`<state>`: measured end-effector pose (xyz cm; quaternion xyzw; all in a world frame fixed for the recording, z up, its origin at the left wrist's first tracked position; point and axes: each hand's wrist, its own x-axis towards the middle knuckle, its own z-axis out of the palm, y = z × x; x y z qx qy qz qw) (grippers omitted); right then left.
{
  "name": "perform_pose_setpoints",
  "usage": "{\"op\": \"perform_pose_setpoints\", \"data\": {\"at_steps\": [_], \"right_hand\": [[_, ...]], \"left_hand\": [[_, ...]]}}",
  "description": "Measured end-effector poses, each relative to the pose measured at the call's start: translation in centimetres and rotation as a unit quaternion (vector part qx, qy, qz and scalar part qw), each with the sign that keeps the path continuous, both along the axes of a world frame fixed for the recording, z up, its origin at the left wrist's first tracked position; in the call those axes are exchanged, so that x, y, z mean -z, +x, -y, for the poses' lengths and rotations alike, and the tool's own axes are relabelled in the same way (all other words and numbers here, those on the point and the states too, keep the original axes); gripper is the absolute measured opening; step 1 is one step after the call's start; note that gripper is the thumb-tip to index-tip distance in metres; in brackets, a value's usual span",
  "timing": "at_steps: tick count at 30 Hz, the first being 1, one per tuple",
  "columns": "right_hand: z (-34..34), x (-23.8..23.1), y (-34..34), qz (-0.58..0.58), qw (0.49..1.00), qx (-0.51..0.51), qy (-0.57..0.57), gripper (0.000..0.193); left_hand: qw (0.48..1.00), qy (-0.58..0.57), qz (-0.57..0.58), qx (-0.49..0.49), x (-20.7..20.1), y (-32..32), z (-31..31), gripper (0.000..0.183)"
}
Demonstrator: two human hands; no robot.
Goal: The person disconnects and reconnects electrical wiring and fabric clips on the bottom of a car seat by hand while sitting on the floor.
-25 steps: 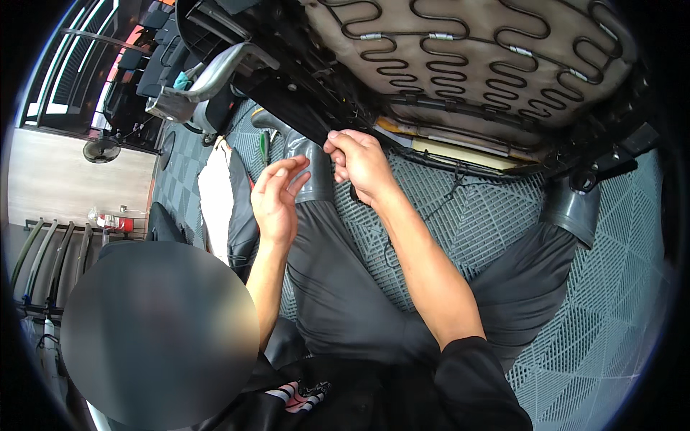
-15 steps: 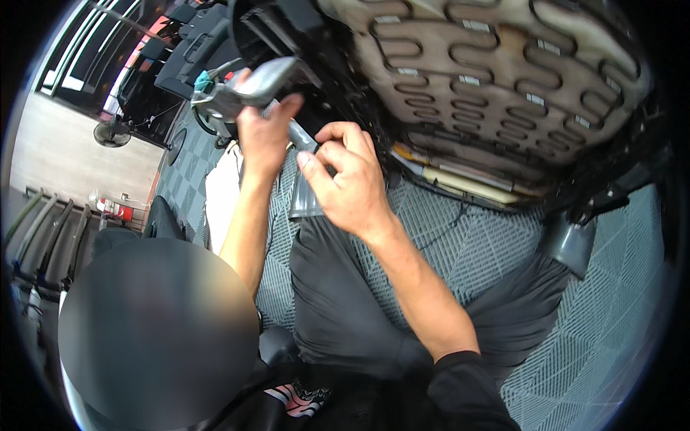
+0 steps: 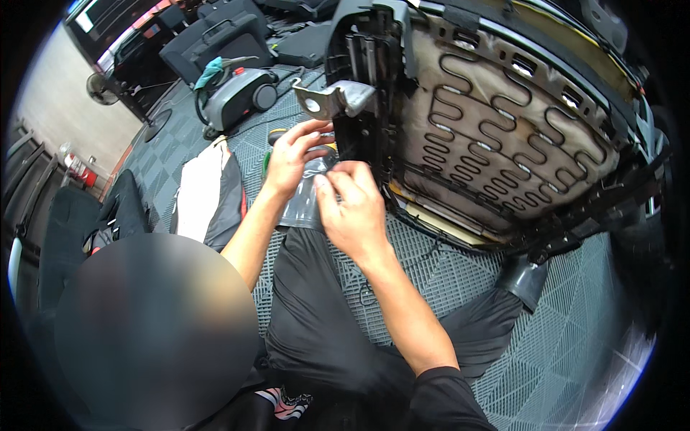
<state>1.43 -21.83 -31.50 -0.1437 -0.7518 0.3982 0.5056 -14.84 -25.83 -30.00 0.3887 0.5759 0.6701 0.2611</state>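
A tipped-up car seat stands before me, its underside with wavy springs (image 3: 489, 122) facing me. A bent metal bracket (image 3: 334, 99) with a round hole juts from the seat's dark side rail (image 3: 368, 79). My left hand (image 3: 289, 159) is just below the bracket, its fingers apart and reaching to the rail's lower end, with nothing visible in them. Close to its right, my right hand (image 3: 353, 205) has its fingers bent and drawn together beside the rail; whatever they hold is hidden. Under both hands is the shiny grey covering (image 3: 300, 208) on my lower leg.
A grey vacuum cleaner (image 3: 233, 99) with a teal cloth stands at the far left, near removed seats (image 3: 215, 39). White and dark fabric (image 3: 205, 187) lies on the grey tiled floor (image 3: 392, 287). A fan (image 3: 103, 90) stands by the wall. A dark seat part (image 3: 72, 223) is at left.
My left hand has come down from the metal bracket, which is now uncovered. My right hand stays low near the rail, fingers still bent. The whole view has shifted, showing more of the seat.
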Motion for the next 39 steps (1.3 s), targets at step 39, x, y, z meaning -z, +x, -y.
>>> {"op": "perform_pose_setpoints", "data": {"at_steps": [39], "right_hand": [[-8.0, 4.1, -4.0, -0.006, 0.994, 0.11, 0.026, 0.078]], "left_hand": [[0.982, -0.172, 0.037, 0.069, 3.4, 2.3, 2.0, 0.023]]}}
